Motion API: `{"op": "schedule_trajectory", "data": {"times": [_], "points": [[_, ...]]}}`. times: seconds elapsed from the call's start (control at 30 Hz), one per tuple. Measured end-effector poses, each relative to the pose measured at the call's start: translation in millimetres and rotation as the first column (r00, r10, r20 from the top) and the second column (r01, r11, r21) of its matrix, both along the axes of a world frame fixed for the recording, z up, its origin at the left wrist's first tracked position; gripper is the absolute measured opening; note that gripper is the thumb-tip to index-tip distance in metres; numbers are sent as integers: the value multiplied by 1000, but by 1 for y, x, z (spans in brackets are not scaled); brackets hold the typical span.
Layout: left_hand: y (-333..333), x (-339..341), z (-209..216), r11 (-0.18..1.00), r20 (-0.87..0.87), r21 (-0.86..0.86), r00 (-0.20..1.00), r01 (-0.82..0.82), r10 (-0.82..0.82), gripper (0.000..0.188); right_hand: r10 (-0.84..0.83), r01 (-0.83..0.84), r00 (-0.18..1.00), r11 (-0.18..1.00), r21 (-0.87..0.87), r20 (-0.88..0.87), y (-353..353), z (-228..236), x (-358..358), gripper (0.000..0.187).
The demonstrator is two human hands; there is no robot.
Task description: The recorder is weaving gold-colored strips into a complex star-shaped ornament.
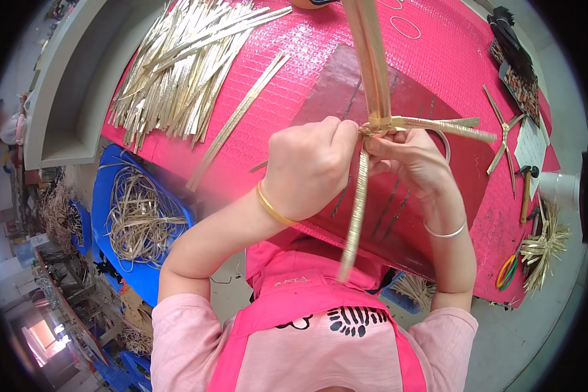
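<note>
Left hand (307, 166) fisted, fingers (343, 130) clamped on crossing point of woven straw strips (377, 78). Right hand (415, 163) opposite, fingers (379, 145) pinched together on same knot. One strip runs up away from fingers, one hangs down below them, flat ends jut out right. Beneath fingers: dark red mat (405, 196) on pink desk (294, 59). Loose strip pile (183, 62) well left above fingers. Blue tub (111, 215) lower left.

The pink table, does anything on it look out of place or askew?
One thing: a single flat straw strip lies diagonally alone on the pink table, apart from the big strip pile. Otherwise nothing looks spilled or damaged. Both hands, left hand and right hand, pinch the woven strip bundle.
</note>
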State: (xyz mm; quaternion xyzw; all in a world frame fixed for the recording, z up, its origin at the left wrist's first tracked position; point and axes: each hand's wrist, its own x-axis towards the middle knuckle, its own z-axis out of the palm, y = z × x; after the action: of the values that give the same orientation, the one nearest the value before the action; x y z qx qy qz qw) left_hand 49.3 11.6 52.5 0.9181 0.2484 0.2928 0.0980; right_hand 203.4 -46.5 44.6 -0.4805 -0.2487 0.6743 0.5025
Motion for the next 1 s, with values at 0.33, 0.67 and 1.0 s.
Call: {"op": "schedule_trajectory", "data": {"times": [0.33, 0.67, 1.0], "points": [[13, -9, 11, 455, 159, -885, 982, 97, 101, 16, -293, 165, 923, 887, 432, 249, 4, -18, -20, 17], [18, -19, 6, 609, 58, -792, 998, 32, 22, 17, -390, -85, 456, 876, 475, 800, -6, -12, -23, 7], [7, -20, 1, 625, 236, -770, 967, 124, 99, 13, -228, 220, 974, 938, 268, -1, -11, -19, -32, 11]]}}
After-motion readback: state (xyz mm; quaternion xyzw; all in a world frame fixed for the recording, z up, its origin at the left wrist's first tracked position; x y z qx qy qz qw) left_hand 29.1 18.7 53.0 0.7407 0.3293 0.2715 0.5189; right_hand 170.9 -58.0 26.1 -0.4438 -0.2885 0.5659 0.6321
